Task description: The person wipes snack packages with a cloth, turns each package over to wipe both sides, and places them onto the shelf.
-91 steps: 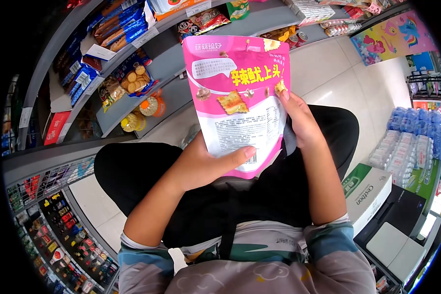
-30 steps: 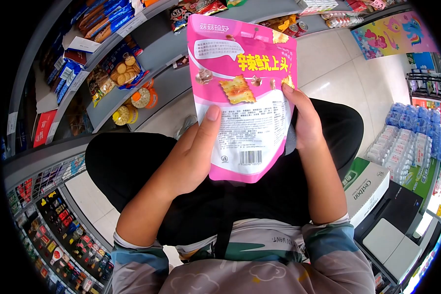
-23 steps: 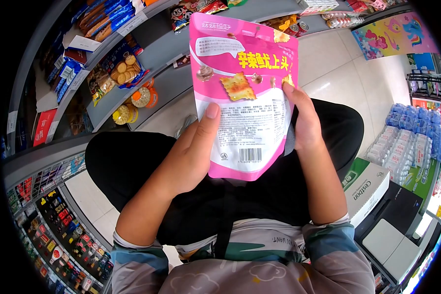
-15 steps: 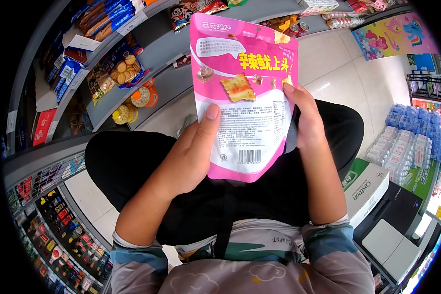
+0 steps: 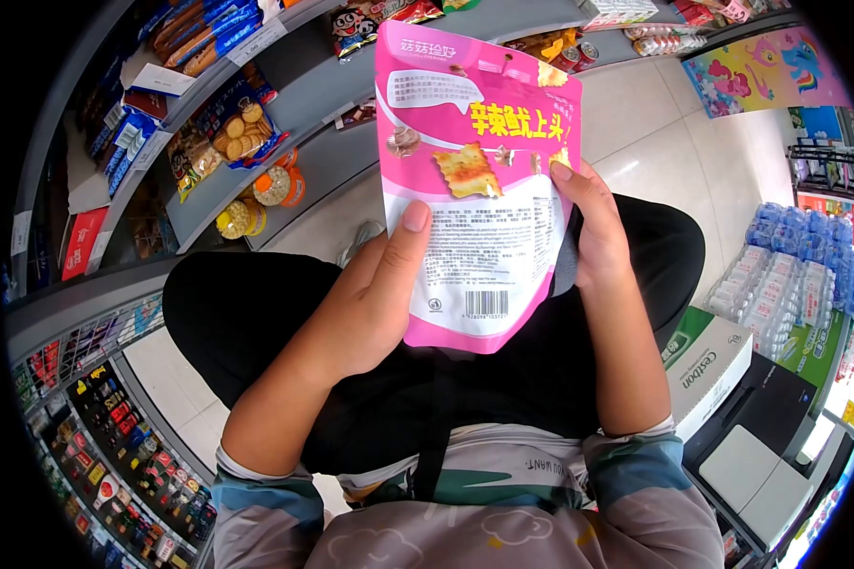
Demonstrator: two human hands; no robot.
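Note:
A pink and white snack pouch (image 5: 484, 237) is held upright in front of me, its printed side with small text and a barcode facing me. My left hand (image 5: 381, 299) grips its left edge, thumb on the front and the other fingers hidden behind. On the right edge my right hand (image 5: 593, 228) pinches the pouch, its thumb near the cracker picture. Both hands rest above my dark trousers (image 5: 247, 322).
Shelves (image 5: 323, 161) with biscuit packs (image 5: 242, 128) and round jars (image 5: 273, 187) curve along the left and top. At right are bottled water packs (image 5: 769, 294), a Cestbon box (image 5: 707, 379) and a white device (image 5: 754, 479). Small goods hang at lower left (image 5: 128, 427).
The pouch has shifted very slightly to the right and tilted a little in my hands. Both hands keep their hold on it.

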